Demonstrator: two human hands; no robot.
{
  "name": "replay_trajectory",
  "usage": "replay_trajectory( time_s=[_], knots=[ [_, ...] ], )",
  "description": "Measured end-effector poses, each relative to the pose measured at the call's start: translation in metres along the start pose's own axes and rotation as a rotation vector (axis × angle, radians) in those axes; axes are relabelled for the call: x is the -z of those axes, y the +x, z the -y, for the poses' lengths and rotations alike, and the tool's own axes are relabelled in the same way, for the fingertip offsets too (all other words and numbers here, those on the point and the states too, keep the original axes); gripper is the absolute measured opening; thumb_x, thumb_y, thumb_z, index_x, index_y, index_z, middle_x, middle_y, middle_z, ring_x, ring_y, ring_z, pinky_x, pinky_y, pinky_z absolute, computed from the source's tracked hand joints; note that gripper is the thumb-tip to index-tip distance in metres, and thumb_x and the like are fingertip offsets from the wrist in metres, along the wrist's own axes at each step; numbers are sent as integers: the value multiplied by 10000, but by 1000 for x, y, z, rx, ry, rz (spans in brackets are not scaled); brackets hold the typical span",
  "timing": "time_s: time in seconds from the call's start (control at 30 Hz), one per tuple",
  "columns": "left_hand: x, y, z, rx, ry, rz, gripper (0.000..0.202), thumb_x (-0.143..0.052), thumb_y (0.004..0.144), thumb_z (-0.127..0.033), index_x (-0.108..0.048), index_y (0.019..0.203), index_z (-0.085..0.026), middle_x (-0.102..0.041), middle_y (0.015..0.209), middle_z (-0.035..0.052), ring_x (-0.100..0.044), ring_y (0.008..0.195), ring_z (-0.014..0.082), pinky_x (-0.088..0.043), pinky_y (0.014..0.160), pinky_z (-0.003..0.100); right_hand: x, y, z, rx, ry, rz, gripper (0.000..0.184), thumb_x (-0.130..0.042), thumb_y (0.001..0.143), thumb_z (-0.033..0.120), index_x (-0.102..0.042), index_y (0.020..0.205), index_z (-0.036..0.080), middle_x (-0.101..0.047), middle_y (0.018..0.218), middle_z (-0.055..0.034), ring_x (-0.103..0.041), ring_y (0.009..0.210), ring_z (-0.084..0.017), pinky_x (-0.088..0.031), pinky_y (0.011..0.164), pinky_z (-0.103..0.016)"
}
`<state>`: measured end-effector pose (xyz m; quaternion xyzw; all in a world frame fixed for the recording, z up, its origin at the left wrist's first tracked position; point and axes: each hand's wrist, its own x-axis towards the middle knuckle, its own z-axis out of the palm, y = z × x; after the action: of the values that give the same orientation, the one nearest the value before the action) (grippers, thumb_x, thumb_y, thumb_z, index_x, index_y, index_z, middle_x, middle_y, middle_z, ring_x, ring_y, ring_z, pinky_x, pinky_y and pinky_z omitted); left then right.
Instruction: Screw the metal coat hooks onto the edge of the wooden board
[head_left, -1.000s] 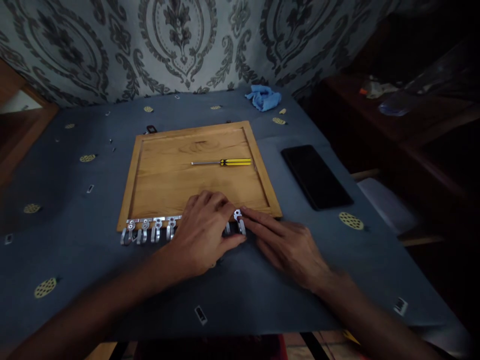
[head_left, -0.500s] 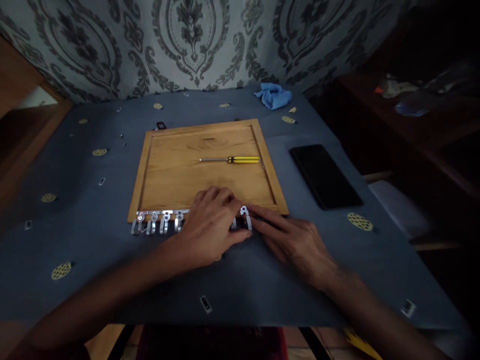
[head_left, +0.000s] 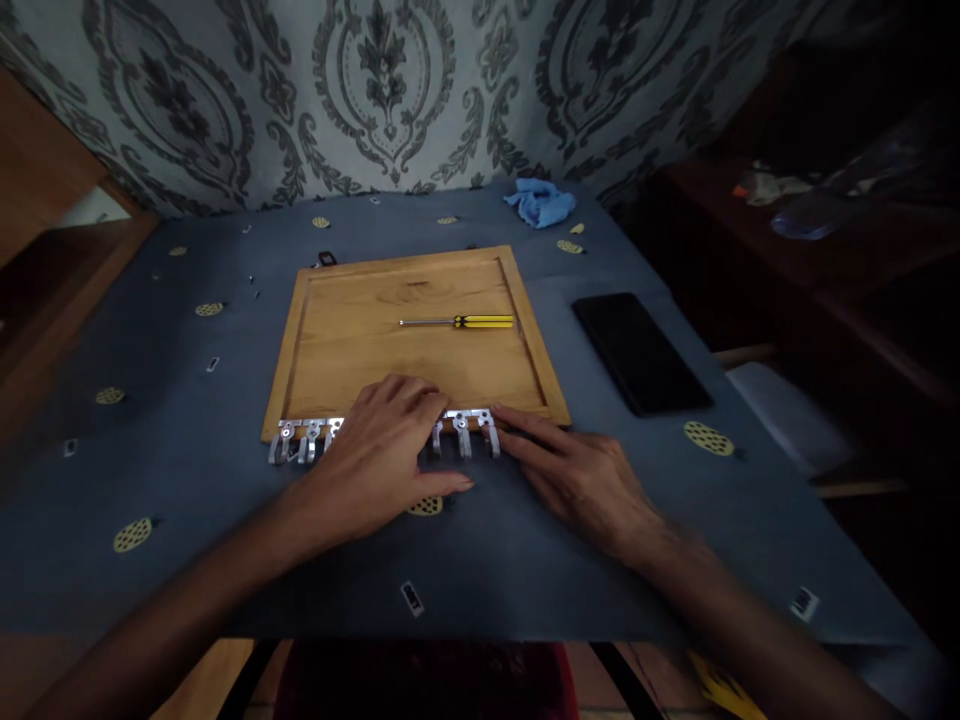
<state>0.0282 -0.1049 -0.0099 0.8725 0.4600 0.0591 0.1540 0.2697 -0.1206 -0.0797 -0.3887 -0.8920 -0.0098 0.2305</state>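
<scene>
A framed wooden board (head_left: 352, 345) lies on the table. Along its near edge runs a metal hook rail (head_left: 463, 437) with several silver hooks hanging over the side. My left hand (head_left: 386, 445) rests across the middle of the rail, fingers stretched over the board's edge and thumb apart, covering some hooks. At the rail's right end, my right hand (head_left: 581, 480) touches the last hook with its fingertips, the fingers extended and close together. On the board lies a screwdriver (head_left: 472, 322) with a yellow and black handle.
A black phone (head_left: 641, 352) lies right of the board. Farther back is a crumpled blue cloth (head_left: 541, 203). Small screws (head_left: 253, 281) lie left of the board, and a small dark hanger (head_left: 325, 259) shows at its far edge. Dark shelving (head_left: 810, 280) stands on the right.
My left hand has slid left along the rail, uncovering hooks near the right end and covering one farther left. My right hand stays at the rail's right end. The view has shifted slightly.
</scene>
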Motion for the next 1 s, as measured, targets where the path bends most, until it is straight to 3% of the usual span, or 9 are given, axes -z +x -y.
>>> replay_trajectory(
  time_s=[0.33, 0.67, 1.0],
  knots=[
    [-10, 19, -18, -45, 40, -6, 490, -778, 827, -490, -607, 1135, -150, -620, 1206, 89, -514, 1188, 297, -419, 1027, 451, 2, 0, 1, -13, 37, 24, 379, -529, 921, 82, -680, 1233, 234, -708, 1318, -67, -781, 864, -156, -618, 664, -227],
    [-20, 25, -17, -30, 23, -17, 397, -734, 877, -445, -626, 1097, -133, -621, 1187, 89, -513, 1170, 292, -423, 1027, 455, 3, 2, 2, -9, 22, -9, 315, -510, 956, 92, -703, 1170, 219, -730, 1276, -64, -780, 772, -142, -612, 620, -225],
    [-21, 26, -16, -8, -24, -18, 350, -749, 869, -418, -651, 1064, -144, -629, 1166, 84, -515, 1162, 291, -421, 1005, 447, 1, 0, 1, -51, 108, 2, 355, -523, 943, 85, -702, 1205, 246, -713, 1311, -50, -781, 926, -155, -645, 733, -220]
  ],
)
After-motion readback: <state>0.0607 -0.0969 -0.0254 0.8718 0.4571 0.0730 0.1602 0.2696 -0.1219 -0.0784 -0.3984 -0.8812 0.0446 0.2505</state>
